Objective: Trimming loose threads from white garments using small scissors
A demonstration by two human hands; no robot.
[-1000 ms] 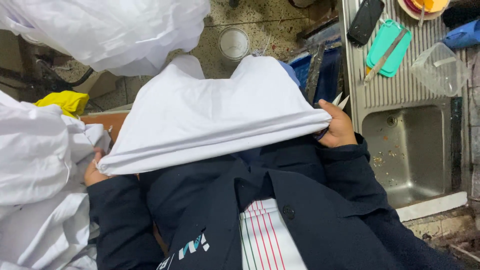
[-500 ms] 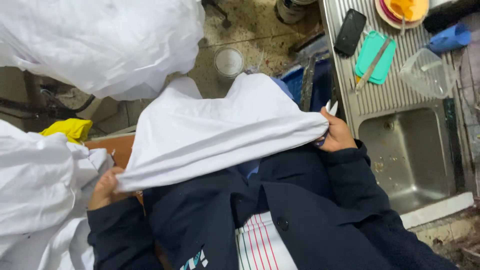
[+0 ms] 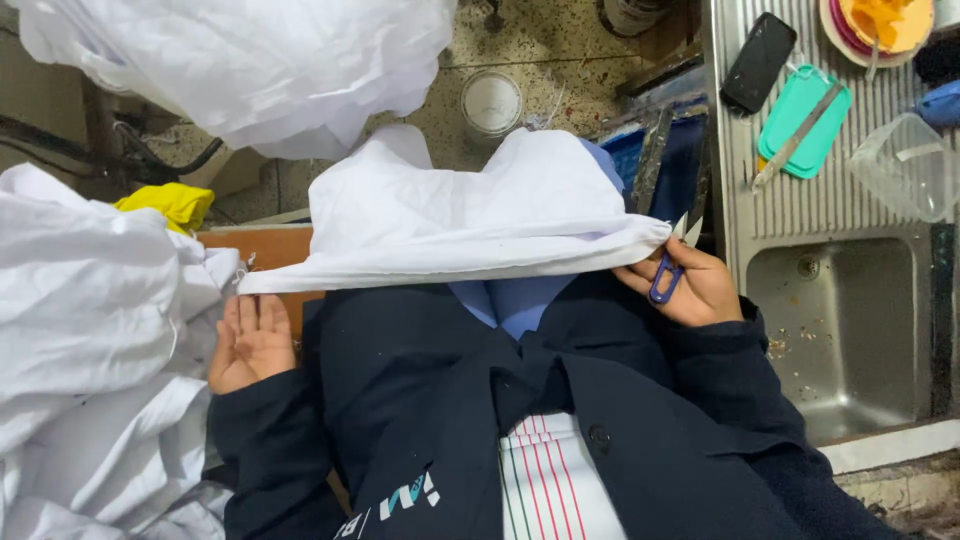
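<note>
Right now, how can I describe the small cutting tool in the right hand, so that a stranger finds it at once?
Start from the steel sink on the right and go left to the right hand, which pinches the white cloth. In its palm lies a small thread snip: its blue loop handle and short pale blades set it apart from the big white fabric.

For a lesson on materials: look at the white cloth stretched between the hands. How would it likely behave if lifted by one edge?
The white cloth would probably hang limp: it drapes and creases over the lap. It looks thin, so likely light. The right hand pinches its edge, holding snips; the left hand lies open.
</note>
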